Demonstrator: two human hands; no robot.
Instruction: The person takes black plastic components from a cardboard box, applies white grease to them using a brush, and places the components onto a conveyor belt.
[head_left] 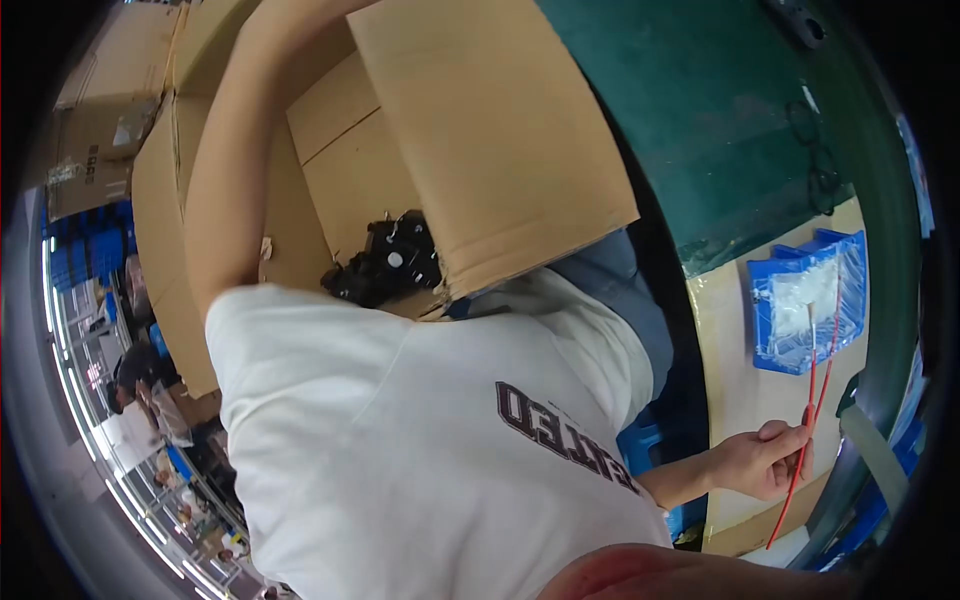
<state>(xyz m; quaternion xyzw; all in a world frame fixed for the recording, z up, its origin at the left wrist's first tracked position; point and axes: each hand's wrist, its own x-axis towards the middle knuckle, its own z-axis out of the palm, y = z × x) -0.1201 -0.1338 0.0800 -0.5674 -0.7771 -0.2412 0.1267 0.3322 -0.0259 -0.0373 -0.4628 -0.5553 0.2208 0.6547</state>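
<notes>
My right hand [770, 458] is closed around thin red sticks [814, 385], one with a pale, brush-like tip. The tip lies over a blue tray [762, 310] that is covered in clear plastic and has whitish material in it. My left arm reaches up past an open cardboard box [350, 180], and the left hand is beyond the top edge of the view. Black parts [390, 260] with a round white spot lie inside the box.
A green surface [700, 130] stretches across the upper right, with dark ring-shaped items on it. Below it is a beige board [735, 400]. More cardboard boxes [100, 150], blue crates [90, 245] and several people are in the background at left.
</notes>
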